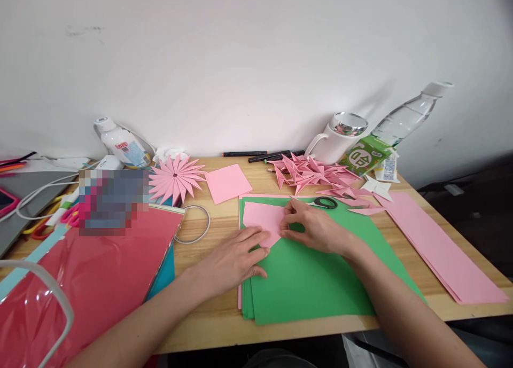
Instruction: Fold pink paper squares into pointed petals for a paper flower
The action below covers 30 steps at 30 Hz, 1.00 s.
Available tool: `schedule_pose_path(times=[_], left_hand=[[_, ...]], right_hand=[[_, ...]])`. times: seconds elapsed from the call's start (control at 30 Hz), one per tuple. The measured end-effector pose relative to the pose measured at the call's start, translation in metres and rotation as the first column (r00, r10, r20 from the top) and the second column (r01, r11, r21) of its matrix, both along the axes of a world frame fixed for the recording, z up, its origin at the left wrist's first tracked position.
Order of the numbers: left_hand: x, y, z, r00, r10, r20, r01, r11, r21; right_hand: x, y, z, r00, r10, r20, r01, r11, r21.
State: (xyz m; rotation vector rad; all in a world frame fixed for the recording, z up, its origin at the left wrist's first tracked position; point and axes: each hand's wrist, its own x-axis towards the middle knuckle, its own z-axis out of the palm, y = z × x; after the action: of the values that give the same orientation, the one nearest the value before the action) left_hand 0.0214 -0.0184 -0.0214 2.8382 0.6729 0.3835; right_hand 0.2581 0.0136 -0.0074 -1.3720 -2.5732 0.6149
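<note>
Paper: matte pink paper point(260, 218), folded to a point, flat on smooth green sheets point(312, 282) atop the wooden counter point(224, 221).
Direction: point faces the person; long edge runs left-right.
Left hand point(236, 258): fingers flat, pressing it.
Right hand point(316, 229): fingers pinch its right edge.

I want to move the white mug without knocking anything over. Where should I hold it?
Take the white mug by its handle, coming from the left. The loop sticks out to that side, while the green carton and the tilted bottle crowd its right.
</note>
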Motion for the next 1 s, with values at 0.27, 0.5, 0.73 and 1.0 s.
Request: schedule_pose_path(times=[0.27,0.5,0.73,1.0], left_hand=[[0.005,-0.006,-0.002,0.997,0.078,0.003,-0.078,0.997,0.01],[0.01,-0.006,-0.001,0.994,0.089,-0.056,-0.085,0.993,0.081],[0.003,-0.005,-0.004,0.999,0.009,-0.05,0.004,0.97,0.245],[0.001,-0.008,0.003,0.999,0.0,-0.042,0.009,0.977,0.211]], right_hand=[[0.006,0.006,0.003,1.0,0.007,0.012,-0.006,0.998,-0.055],[0.006,0.006,-0.003,1.0,-0.009,-0.02,0.009,1.0,-0.013],[0.007,0.008,0.0,0.998,-0.023,-0.05,0.021,0.998,-0.053],[0.007,0.008,-0.001,0.997,-0.023,-0.08,0.019,0.999,-0.047]])
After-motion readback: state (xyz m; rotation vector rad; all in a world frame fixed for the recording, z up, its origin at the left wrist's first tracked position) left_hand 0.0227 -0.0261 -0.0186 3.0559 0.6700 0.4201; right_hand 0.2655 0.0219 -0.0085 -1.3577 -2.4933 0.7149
